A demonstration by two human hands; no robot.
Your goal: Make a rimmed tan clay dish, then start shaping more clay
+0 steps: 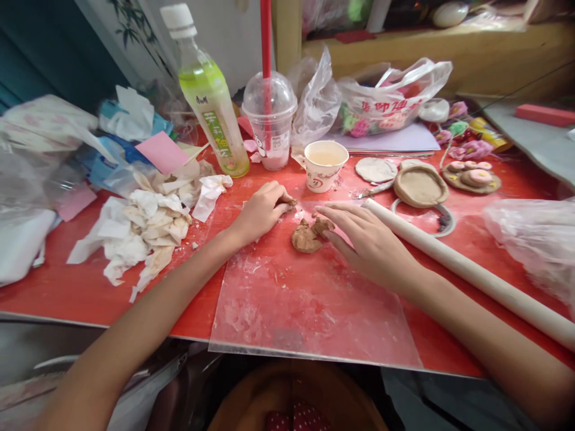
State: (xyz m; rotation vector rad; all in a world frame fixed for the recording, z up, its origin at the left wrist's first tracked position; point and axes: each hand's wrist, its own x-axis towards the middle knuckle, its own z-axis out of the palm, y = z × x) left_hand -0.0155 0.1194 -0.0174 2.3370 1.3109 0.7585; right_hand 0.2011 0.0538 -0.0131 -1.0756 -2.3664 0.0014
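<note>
A lump of brown clay (306, 237), torn into rough pieces, lies on a clear plastic sheet (314, 311) over the red table. To its upper left, my left hand (265, 206) has its thumb and fingers closed on a small bit of clay (292, 203). My right hand (366, 239) is at the lump's right side, palm down, fingers stretched out; its thumb is close to the clay, and I cannot tell whether they touch. A paper cup (324, 173) of cloudy liquid stands just beyond both hands.
A long pale roller (467, 269) lies diagonally on the right, beside a shallow clay dish (421, 185) and a flat clay disc (376, 170). Crumpled tissues (148, 227) are heaped at left. A green drink bottle (214, 114) and a domed plastic cup (270, 126) stand behind.
</note>
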